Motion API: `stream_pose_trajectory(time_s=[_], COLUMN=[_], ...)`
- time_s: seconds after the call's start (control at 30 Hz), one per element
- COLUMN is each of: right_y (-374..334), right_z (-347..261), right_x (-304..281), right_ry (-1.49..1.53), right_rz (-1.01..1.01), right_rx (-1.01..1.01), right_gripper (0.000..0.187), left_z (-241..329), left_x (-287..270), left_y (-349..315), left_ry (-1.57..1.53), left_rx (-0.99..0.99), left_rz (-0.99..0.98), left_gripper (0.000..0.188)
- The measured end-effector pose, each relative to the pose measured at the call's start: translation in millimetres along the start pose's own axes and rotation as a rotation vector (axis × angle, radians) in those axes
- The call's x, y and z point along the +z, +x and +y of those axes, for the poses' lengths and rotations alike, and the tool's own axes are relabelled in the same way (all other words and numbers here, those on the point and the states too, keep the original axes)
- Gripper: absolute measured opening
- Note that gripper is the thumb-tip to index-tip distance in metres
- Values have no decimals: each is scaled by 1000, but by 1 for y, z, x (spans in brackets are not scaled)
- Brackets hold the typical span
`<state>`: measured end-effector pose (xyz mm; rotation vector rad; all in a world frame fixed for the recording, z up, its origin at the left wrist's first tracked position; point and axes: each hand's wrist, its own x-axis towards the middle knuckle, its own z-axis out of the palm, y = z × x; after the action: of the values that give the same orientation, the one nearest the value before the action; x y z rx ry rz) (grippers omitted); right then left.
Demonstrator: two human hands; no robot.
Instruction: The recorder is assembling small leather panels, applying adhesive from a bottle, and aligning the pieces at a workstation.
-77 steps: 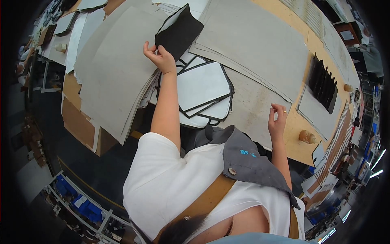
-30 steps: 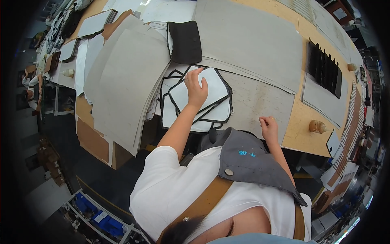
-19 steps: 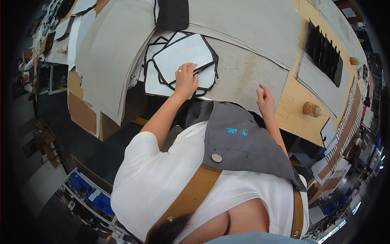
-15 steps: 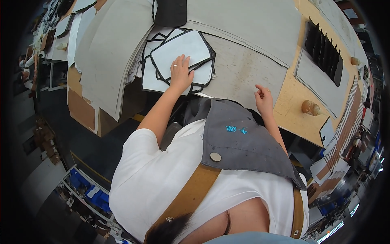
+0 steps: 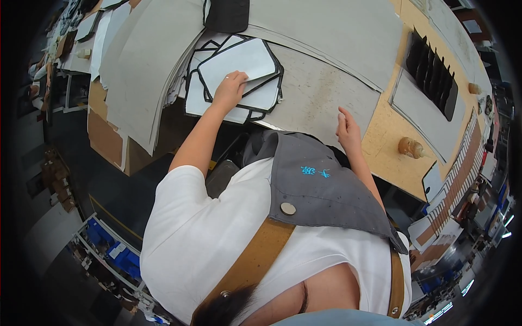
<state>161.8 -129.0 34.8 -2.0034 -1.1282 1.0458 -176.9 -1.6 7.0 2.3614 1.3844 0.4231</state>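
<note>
Left hand (image 5: 227,92): my fingers (image 5: 237,77) are pinching the near edge of the top white panel (image 5: 237,58) | panel: lying just beyond them on the pile (image 5: 199,99), long axis running near-left to far-right | right hand (image 5: 349,133): hanging loose over the surface (image 5: 383,155), holding nothing, farther away

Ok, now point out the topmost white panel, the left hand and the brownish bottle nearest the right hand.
Topmost white panel (image 5: 237,58): head view, middle of its white face.
Left hand (image 5: 229,91): head view, back of the hand.
Brownish bottle (image 5: 409,147): head view, middle of its body.
</note>
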Motion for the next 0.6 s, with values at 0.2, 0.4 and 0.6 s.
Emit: stream_pose_trajectory(time_s=[0.2,0.4,0.6], right_y=[14,29,38], right_z=[-38,-89,-123], right_x=[35,63,51], right_ry=[-110,-213,261], right_rz=[-110,-232,191], right_rx=[-537,-830,-781], right_gripper=[13,10,26], left_z=[-19,-7,70], left_x=[-7,-73,-73], left_y=[12,19,20], left_ry=[-299,-339,-345], left_rx=[-651,-541,-149], left_rz=[398,605,422], left_gripper=[20,19,20])
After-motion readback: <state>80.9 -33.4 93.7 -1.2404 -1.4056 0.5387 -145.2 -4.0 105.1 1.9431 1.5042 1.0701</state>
